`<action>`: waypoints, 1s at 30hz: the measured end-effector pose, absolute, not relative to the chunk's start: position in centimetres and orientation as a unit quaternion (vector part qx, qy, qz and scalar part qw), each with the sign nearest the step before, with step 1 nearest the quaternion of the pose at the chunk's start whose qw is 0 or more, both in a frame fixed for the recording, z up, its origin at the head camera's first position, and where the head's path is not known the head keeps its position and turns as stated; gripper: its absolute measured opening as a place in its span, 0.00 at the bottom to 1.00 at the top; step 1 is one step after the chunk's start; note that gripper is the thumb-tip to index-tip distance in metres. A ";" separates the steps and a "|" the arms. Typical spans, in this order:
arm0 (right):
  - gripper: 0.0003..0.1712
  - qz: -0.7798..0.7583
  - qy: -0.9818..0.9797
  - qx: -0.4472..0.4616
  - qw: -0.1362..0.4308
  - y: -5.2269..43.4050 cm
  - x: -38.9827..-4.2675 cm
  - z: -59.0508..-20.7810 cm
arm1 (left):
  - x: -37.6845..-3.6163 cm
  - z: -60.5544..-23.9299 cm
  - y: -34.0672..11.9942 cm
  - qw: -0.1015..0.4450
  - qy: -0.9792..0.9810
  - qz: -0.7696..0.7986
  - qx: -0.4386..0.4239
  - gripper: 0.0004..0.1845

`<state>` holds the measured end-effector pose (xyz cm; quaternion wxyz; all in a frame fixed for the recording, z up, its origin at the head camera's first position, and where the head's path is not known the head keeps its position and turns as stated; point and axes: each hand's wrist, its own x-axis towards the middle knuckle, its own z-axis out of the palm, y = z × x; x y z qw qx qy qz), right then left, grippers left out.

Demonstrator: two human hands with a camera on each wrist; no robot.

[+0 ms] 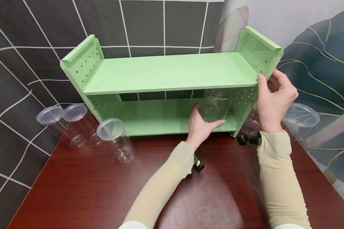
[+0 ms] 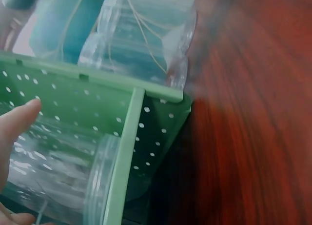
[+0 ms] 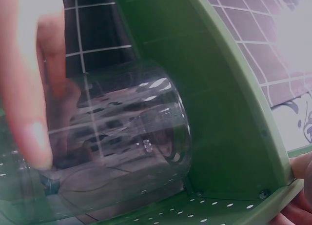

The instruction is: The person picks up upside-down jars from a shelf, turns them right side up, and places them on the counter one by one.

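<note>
My left hand [image 1: 202,125] is wrapped round a clear jar [image 1: 215,106] on the green rack's [image 1: 166,73] lower shelf, right end. My right hand [image 1: 273,100] grips the rack's right side panel. Three more jars [image 1: 74,125] stand on the surface [image 1: 103,190], left.

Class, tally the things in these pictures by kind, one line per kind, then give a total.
Clear plastic jars: 6, namely three left of the shelf, one in the left hand, two right of the shelf
Green shelf: 1
Wooden table: 1
Hands: 2, left hand and right hand
Total: 10
</note>
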<state>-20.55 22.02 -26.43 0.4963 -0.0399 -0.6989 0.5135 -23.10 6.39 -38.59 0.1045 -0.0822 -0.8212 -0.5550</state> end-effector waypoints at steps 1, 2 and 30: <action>0.14 0.515 -0.698 -0.039 0.496 22.0 -20.6 -26.4 | -23.4 -38.5 6.6 0.106 -0.822 -0.554 -0.080 0.60; 0.14 0.516 -0.697 -0.038 0.497 22.0 -20.6 -26.5 | -23.6 -38.5 6.7 0.106 -0.823 -0.552 -0.078 0.59; 0.14 0.516 -0.695 -0.040 0.500 22.0 -20.8 -26.7 | -21.8 -39.0 2.6 0.122 -0.807 -0.573 -0.082 0.53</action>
